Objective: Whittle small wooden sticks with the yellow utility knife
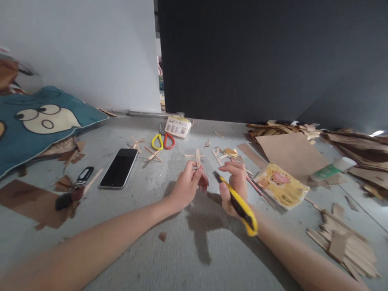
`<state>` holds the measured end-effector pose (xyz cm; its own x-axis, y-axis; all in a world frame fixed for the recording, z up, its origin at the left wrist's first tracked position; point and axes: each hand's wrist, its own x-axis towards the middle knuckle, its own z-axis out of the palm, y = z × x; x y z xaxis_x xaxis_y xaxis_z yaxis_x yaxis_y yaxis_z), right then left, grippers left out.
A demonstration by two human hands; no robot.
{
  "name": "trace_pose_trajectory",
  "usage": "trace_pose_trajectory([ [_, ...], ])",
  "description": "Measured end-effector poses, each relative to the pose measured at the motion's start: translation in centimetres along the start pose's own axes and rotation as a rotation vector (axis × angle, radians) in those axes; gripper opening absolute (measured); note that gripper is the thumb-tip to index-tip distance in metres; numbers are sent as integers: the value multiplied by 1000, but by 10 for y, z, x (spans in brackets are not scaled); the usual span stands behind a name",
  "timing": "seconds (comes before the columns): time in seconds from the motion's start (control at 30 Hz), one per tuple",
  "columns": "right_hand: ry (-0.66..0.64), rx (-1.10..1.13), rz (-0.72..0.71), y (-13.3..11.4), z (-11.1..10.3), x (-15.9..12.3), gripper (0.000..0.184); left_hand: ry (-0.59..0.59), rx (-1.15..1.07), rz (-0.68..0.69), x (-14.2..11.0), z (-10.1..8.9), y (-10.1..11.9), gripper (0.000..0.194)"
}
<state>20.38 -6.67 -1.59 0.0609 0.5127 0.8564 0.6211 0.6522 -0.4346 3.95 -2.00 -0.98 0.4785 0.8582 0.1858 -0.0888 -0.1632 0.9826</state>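
Pinched in the fingers of my left hand (186, 183) is a wooden cross (198, 157) made of flat craft sticks, raised above the table. My right hand (236, 187) grips a yellow utility knife (241, 204), its dark tip angled up toward the left hand and its handle end toward my forearm. The two hands are apart, and the knife does not touch the cross. Crossed stick pieces (153, 154) lie left of my left hand. Short cut sticks (217, 157) lie just beyond my right hand.
A phone (119, 168) and keys (71, 196) lie left, near a blue pillow (51, 123). Scissors (162, 141) rest by a white packet (178, 126). Right are a yellow packet (281, 184), glue stick (333, 168), brown cardboard (292, 153) and a stick pile (343, 242).
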Motion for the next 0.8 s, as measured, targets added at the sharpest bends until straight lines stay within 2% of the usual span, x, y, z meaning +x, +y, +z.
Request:
trace_pose_trajectory([
  [0.1, -94, 68, 56, -5, -5, -2, 37, -6, 42, 17, 0, -1, 1, 42],
  [0.23, -211, 116, 130, -13, -7, -2, 30, -29, 207, 26, -2, -1, 5, 40],
  [0.43, -99, 63, 165, -15, -1, -4, 27, -78, 337, 23, -4, -3, 4, 31],
  [0.63, -79, -19, 143, -16, 3, -4, 14, -66, 413, 58, -5, -4, -1, 31],
  [0.8, -69, -37, 143, -16, 6, -2, 13, -80, 456, 87, -5, -4, -4, 16],
])
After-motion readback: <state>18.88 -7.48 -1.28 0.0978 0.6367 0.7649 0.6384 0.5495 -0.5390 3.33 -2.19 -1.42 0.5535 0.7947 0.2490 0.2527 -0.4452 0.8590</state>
